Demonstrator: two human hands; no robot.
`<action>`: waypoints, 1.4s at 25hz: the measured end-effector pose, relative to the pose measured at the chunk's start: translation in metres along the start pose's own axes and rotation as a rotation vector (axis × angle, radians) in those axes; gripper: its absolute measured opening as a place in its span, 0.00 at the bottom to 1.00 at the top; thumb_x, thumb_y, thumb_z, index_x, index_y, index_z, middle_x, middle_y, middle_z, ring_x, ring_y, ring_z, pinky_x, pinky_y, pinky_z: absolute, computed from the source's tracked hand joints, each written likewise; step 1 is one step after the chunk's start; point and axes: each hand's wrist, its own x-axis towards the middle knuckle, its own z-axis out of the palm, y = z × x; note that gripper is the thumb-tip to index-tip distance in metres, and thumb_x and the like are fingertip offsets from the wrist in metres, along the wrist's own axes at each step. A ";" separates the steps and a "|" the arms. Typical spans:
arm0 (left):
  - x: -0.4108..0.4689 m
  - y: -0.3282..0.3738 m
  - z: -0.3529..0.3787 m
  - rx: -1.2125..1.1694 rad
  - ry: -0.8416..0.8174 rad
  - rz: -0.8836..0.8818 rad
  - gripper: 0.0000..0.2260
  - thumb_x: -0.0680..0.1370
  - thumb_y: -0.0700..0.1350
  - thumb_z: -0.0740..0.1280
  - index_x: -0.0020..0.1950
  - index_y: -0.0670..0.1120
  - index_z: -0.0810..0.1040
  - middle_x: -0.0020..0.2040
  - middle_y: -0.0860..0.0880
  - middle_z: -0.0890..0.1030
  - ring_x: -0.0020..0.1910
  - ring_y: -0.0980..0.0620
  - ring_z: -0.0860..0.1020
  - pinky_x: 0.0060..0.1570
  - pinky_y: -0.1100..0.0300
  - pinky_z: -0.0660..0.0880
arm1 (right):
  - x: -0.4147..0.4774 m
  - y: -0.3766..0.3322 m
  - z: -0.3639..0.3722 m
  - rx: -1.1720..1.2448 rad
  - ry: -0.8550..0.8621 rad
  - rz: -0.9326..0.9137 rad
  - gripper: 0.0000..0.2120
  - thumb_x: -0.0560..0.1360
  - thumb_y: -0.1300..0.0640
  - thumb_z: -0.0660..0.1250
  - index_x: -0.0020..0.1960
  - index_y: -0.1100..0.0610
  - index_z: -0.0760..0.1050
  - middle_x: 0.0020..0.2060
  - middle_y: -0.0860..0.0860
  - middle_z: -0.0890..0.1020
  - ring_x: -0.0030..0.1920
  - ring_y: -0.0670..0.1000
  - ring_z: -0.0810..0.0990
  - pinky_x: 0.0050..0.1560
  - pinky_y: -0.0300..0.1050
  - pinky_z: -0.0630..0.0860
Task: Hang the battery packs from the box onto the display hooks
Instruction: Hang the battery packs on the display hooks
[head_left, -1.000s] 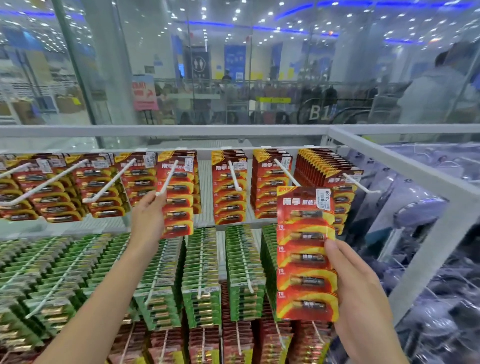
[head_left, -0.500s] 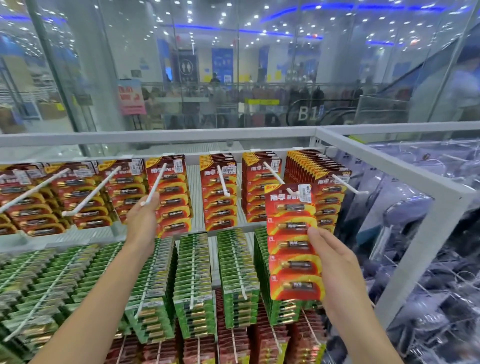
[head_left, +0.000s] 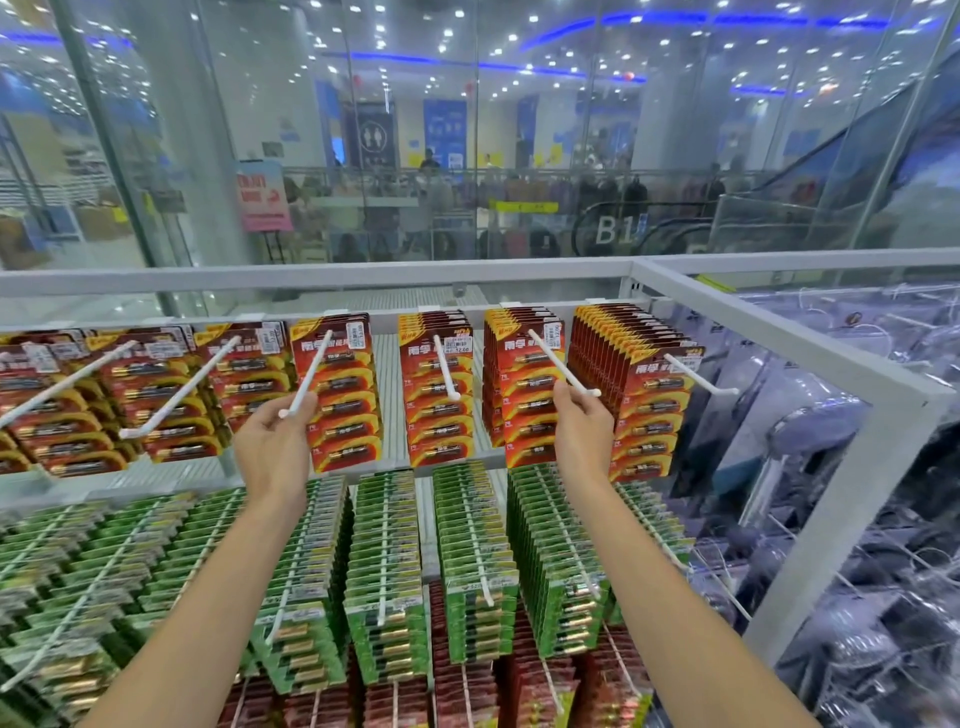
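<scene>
Red battery packs hang in rows on white display hooks along the top rail. My left hand (head_left: 274, 441) grips the tip of one hook (head_left: 310, 373), in front of a stack of red packs (head_left: 340, 410). My right hand (head_left: 581, 428) pinches another hook (head_left: 561, 364) close to its tip. The red battery pack (head_left: 527, 400) now hangs at the front of the stack on that hook, and my fingers lie against its right edge. No box is in view.
Green battery packs (head_left: 387, 561) fill the hooks in the row below, with more red packs under them. A white metal frame (head_left: 779, 332) bounds the display on the right, beside clear plastic goods (head_left: 857, 519). Glass and a mall hall lie behind.
The red pack that my right hand held up has gone onto the hook and slid back to the stack. My right hand rose to the hook's tip. My left hand stayed on its hook.
</scene>
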 end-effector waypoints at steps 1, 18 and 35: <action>0.000 0.000 -0.002 0.007 0.011 0.015 0.06 0.80 0.45 0.74 0.56 0.47 0.84 0.51 0.47 0.87 0.52 0.45 0.86 0.50 0.51 0.83 | 0.000 0.004 -0.001 -0.003 0.009 -0.011 0.11 0.83 0.49 0.65 0.58 0.55 0.81 0.35 0.46 0.77 0.31 0.46 0.73 0.32 0.40 0.69; -0.260 -0.062 0.050 -0.035 -0.577 -0.317 0.10 0.85 0.40 0.63 0.57 0.45 0.84 0.52 0.49 0.88 0.54 0.49 0.86 0.53 0.57 0.84 | -0.188 0.120 -0.219 -0.179 0.247 0.183 0.08 0.82 0.49 0.67 0.59 0.47 0.81 0.54 0.40 0.85 0.55 0.37 0.81 0.54 0.32 0.75; -0.562 -0.326 0.180 0.787 -1.535 -0.347 0.12 0.82 0.46 0.69 0.65 0.47 0.82 0.60 0.52 0.84 0.55 0.57 0.81 0.47 0.72 0.73 | -0.317 0.225 -0.408 -0.227 1.001 0.724 0.09 0.81 0.49 0.69 0.59 0.48 0.80 0.55 0.43 0.82 0.55 0.42 0.79 0.56 0.40 0.73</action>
